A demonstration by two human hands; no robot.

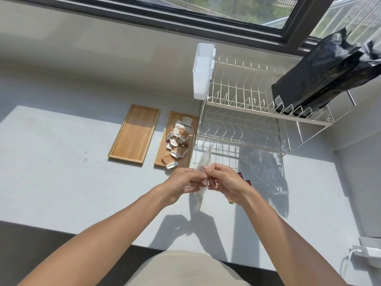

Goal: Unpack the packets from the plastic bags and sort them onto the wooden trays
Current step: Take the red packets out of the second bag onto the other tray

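My left hand (185, 180) and my right hand (223, 179) both pinch a clear plastic bag (203, 162) held upright above the counter, its top between my fingertips. Two wooden trays lie ahead to the left. The left tray (134, 134) has nothing on it. The right tray (160, 155) holds a pile of several brown-and-white packets (177, 139). A second clear plastic bag (261, 170) lies crumpled on the counter to the right. Red-and-black packets (245, 179) peek out from behind my right hand.
A white wire dish rack (247, 112) stands behind the bags, with a white cutlery holder (203, 71) on its left end and a black pouch (321, 77) on top. A white charger (367, 252) sits at the right edge. The grey counter (61, 172) stretches left.
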